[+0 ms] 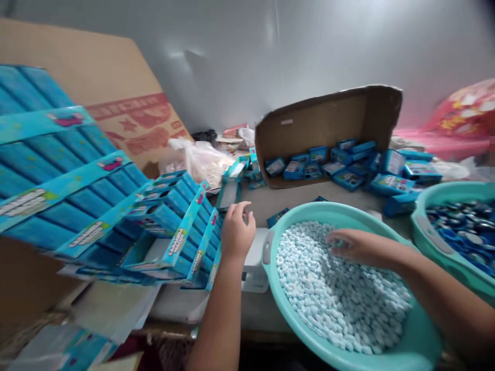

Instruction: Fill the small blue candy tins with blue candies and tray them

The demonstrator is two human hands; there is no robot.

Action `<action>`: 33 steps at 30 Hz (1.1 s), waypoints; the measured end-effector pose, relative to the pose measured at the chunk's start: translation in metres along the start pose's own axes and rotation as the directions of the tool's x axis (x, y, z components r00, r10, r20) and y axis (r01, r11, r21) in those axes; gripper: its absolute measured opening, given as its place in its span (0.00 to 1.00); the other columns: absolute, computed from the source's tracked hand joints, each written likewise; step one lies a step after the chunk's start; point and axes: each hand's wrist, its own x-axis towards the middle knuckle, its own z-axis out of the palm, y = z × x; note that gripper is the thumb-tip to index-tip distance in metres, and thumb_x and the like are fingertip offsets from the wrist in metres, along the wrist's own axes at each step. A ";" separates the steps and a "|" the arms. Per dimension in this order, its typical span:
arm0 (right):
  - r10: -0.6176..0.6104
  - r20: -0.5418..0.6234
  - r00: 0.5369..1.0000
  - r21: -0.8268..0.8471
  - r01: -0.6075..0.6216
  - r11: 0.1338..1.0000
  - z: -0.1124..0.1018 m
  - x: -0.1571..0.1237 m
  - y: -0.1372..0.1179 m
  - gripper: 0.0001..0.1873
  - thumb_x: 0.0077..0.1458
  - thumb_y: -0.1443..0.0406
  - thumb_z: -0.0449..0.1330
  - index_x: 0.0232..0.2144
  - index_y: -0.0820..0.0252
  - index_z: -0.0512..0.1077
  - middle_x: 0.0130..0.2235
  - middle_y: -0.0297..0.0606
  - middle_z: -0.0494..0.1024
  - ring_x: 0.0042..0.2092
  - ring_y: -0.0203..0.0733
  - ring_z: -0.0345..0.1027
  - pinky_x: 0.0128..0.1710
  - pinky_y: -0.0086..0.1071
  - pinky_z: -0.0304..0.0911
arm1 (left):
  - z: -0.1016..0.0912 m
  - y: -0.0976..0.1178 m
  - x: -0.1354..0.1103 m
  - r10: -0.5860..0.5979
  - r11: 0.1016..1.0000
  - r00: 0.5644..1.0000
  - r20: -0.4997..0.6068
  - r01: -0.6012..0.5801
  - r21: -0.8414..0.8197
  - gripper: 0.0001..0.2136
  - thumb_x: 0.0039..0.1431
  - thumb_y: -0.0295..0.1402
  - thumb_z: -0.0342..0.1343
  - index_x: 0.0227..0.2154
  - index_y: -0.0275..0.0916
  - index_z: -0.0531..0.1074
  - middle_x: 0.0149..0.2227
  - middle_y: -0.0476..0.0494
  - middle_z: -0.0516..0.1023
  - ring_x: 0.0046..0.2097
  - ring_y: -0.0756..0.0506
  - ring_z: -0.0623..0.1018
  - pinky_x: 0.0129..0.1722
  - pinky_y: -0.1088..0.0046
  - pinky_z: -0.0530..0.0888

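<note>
A large teal basin (410, 355) holds a heap of small pale blue and white candies (336, 293). My right hand (353, 245) reaches into the heap from the right, fingers curled down among the candies; what they hold, if anything, is hidden. My left hand (236, 229) hovers left of the basin above a white scale-like device (255, 263), its fingers curled inward. It is close to stacked blue display boxes (181, 232).
Piles of blue cartons (50, 170) fill the left side. An open cardboard box (328, 123) at the back spills small blue packets (348, 165). A second teal basin (456, 232) with dark blue items sits at the right. A plastic bag (204, 162) lies behind.
</note>
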 end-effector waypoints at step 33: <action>-0.188 0.033 0.982 -0.207 0.191 0.960 0.030 0.019 -0.008 0.20 0.61 0.61 0.59 0.54 0.57 0.75 0.55 0.50 0.73 0.56 0.58 0.68 0.58 0.52 0.62 | 0.012 0.041 0.046 -0.235 0.909 0.965 0.112 0.259 -0.326 0.24 0.53 0.38 0.67 0.51 0.38 0.67 0.52 0.36 0.76 0.56 0.37 0.76 0.55 0.57 0.74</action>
